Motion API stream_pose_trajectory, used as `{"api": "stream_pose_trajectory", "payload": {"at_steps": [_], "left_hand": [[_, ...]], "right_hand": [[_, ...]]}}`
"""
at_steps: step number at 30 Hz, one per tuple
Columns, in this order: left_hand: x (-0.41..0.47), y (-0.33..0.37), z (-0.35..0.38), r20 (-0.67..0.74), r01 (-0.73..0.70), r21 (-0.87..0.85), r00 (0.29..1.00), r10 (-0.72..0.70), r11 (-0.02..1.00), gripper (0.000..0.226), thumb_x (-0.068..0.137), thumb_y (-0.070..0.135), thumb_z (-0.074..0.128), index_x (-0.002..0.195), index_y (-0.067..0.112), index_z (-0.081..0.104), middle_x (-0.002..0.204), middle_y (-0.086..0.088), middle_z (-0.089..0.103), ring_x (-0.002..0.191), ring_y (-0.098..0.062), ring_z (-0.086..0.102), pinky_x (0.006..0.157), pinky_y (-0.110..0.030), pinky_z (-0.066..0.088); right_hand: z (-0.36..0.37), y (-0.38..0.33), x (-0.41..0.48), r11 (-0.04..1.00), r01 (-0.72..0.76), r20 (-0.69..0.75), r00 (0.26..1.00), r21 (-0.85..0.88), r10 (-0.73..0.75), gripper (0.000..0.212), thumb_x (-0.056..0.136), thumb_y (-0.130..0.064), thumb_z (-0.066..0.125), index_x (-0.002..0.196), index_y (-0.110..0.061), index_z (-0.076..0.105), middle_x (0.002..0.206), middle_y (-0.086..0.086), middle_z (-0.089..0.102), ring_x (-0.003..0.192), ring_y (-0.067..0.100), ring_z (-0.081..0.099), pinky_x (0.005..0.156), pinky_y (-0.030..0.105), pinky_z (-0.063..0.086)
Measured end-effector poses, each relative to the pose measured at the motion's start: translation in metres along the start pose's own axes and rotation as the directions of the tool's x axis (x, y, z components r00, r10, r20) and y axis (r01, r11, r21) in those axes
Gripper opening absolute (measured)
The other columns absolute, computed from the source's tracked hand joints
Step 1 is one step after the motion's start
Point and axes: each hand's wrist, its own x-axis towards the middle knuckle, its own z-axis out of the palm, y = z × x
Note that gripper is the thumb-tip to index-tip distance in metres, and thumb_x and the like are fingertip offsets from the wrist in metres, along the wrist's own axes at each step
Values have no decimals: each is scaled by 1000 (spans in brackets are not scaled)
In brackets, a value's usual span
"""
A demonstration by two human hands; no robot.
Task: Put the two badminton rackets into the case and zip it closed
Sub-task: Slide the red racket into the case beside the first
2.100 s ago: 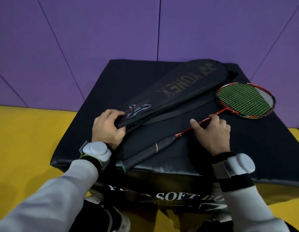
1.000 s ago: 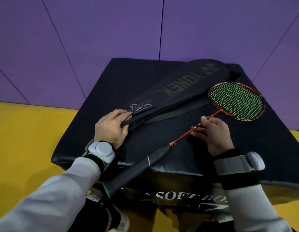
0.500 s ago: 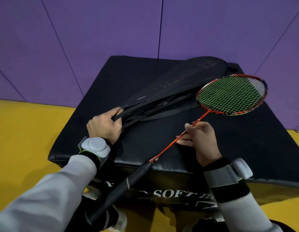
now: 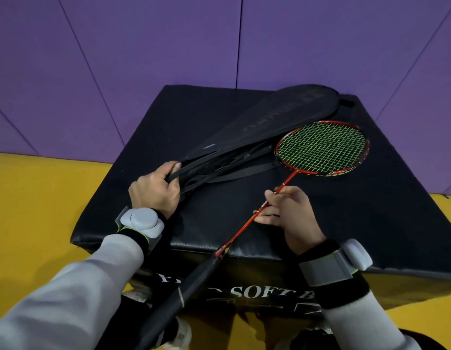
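A black racket case (image 4: 269, 120) lies diagonally on a black soft box (image 4: 370, 210), its wide end at the far right. My left hand (image 4: 153, 190) grips the case's upper flap at the narrow near end and holds it lifted, so the side gapes open. Dark shapes show inside the gap; I cannot tell what they are. My right hand (image 4: 285, 210) pinches the red shaft of a red racket (image 4: 322, 147) with green strings. Its head hovers beside the open side of the case. Its black handle (image 4: 179, 294) hangs past the box's front edge.
The box stands on a yellow floor mat (image 4: 30, 210) against purple padded walls (image 4: 143, 46). A black strap (image 4: 244, 173) of the case trails across the box top under the racket's neck. My shoe (image 4: 180, 334) shows below the handle.
My left hand has lifted the case's flap, opening its side. My right hand picked the red racket off the box and drew it back towards me; its head now hovers at the case's open side.
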Motion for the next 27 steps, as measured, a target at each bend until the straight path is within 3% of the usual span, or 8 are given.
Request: {"api": "stream_pose_trajectory", "payload": {"at_steps": [5,10,14,20,27], "left_hand": [[-1,0,-1,-16,-39,3,999,39,999,28,98,42,50,107,29,73,55,8,47,54,-28,49,65,-33,42],[0,-1,0,-10,-47,18,999,47,999,26,99,42,50,106,31,73,56,5,51,58,-33,57,66,-33,42],[0,1,0,3,-40,11,999,40,999,22,100,41,53,106,31,72,64,-2,64,65,-37,62,70,-38,48],[0,1,0,-17,-58,20,998,58,998,22,100,39,55,106,29,73,64,-2,65,65,-37,61,69,-33,39],[-1,2,-1,-4,-46,8,999,46,999,24,99,43,52,103,32,73,59,10,50,59,-29,56,69,-33,41]], "right_hand": [[2,5,-1,998,31,90,996,-52,-27,20,96,-7,61,112,-7,48,76,4,47,50,12,63,65,42,61],[5,5,-2,995,64,112,992,-73,-56,12,97,-7,59,102,-8,48,70,1,43,48,11,62,72,50,61],[5,5,-3,994,78,117,991,-82,-68,12,98,-8,60,98,-9,47,66,0,43,49,12,62,67,45,61],[6,6,-2,992,89,151,986,-89,-75,11,98,-6,58,99,-11,48,47,-12,51,47,12,64,68,46,60],[7,2,3,985,97,140,987,-143,-77,15,97,-7,60,110,-5,51,69,3,48,64,26,70,54,35,59]]}}
